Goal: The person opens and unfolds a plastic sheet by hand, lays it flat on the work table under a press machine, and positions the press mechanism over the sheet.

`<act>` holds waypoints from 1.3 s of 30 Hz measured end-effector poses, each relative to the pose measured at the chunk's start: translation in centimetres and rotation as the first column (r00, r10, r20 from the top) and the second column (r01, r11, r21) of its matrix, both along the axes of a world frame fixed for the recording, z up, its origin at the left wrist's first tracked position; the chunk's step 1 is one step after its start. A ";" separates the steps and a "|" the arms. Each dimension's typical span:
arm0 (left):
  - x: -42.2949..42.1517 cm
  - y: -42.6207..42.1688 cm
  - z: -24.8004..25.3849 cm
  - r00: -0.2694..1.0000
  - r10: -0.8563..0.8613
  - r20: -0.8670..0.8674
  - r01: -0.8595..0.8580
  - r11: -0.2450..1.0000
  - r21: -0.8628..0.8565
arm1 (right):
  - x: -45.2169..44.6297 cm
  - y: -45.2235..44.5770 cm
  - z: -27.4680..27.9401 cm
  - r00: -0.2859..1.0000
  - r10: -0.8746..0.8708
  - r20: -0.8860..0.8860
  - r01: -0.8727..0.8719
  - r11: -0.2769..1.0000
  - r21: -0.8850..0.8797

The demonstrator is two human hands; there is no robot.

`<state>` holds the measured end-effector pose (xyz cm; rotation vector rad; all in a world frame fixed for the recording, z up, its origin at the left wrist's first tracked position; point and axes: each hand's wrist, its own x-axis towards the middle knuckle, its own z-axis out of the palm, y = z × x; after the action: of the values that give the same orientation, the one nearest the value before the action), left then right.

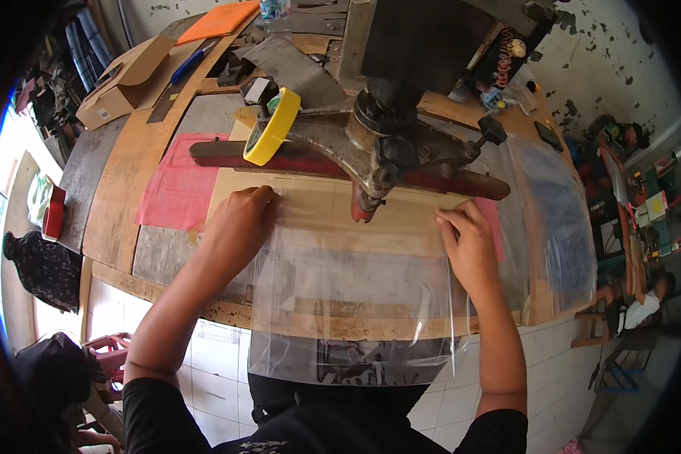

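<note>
A clear plastic sheet (348, 291) lies across the worktable and hangs over its front edge toward my body. My left hand (244, 214) pinches its far left corner, fingers closed. At the far right corner, my right hand (467, 231) has thumb and forefinger pressed together on the film. The far edge of the sheet lies over a tan board (318, 208), close to the long red bar (454, 180) of a metal press (363, 136). A yellow tape roll (274, 127) hangs on the left arm of the press.
Pink sheet material (175, 181) lies left of the press. A stack of clear plastic (556, 227) covers the table's right side. Farther back are a cardboard box (125, 82), a blue-handled tool (188, 66) and an orange folder (218, 21). Other people sit low at both sides.
</note>
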<state>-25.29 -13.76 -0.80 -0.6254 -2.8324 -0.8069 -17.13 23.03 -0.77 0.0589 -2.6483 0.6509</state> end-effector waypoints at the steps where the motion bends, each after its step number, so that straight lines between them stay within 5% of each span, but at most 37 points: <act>1: 0.2 -0.1 0.1 1.000 -0.018 -0.005 0.018 0.999 0.031 | 0.3 0.0 0.3 0.998 -0.024 0.058 0.023 0.999 0.027; 7: 0.6 -0.2 0.3 0.997 -0.007 0.080 -0.003 0.993 0.121 | -0.1 1.9 -0.2 0.993 0.114 0.020 -0.115 0.992 0.043; 39: -0.1 0.6 -0.1 0.996 0.037 0.077 -0.052 0.977 0.207 | -0.7 2.0 -0.7 0.999 0.009 0.044 -0.011 0.998 0.056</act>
<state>-25.36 -13.18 -0.85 -0.5097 -2.7619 -1.1219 -17.80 24.98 -1.44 0.0749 -2.7099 0.5870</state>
